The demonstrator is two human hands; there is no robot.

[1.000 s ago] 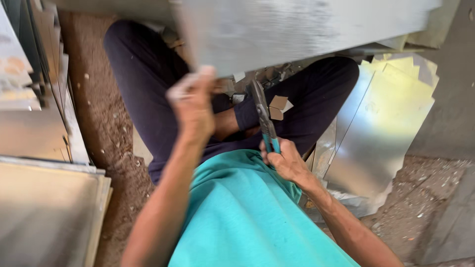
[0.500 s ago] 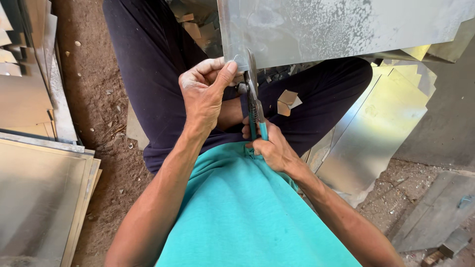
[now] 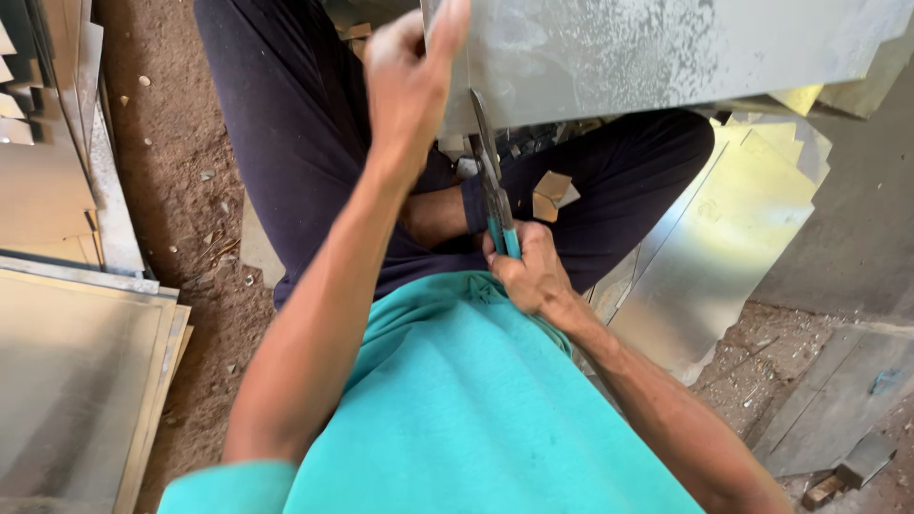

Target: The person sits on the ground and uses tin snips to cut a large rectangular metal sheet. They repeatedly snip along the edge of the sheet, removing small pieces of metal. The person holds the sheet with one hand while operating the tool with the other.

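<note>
Person seated on the dirt floor (image 3: 162,190), legs folded in dark trousers (image 3: 286,124), teal shirt (image 3: 476,409) filling the bottom of the view. Left hand (image 3: 409,81) is up high, fingers pinched on the near edge of a large grey metal sheet (image 3: 666,52); the thumb lies along the sheet's corner, and the hand is blurred, so the fingers behind the sheet can't be made out. The sheet itself runs off the top and right of the picture, its full shape is cut off.

Right hand (image 3: 528,276) sits low against the belly, closed tight around the teal handles of a pair of tin snips (image 3: 493,181). The dark blades point upward and meet the sheet's lower edge just right of the left hand; whether the blades are apart or closed is hard to tell, since they show edge-on and their tips slip behind the sheet.

Between the knees, a small tan offcut (image 3: 550,190) lies near the snips, partly hidden by the trouser leg. To the right, shiny cut sheets (image 3: 724,247) fan out on the ground beside the knee, their far ends tucked under the big sheet. On the left, a stack of flat panels (image 3: 67,381) lies at the frame edge, cropped. Bottom right, a grey slab (image 3: 838,400) and bits of rubble, too small to identify.
</note>
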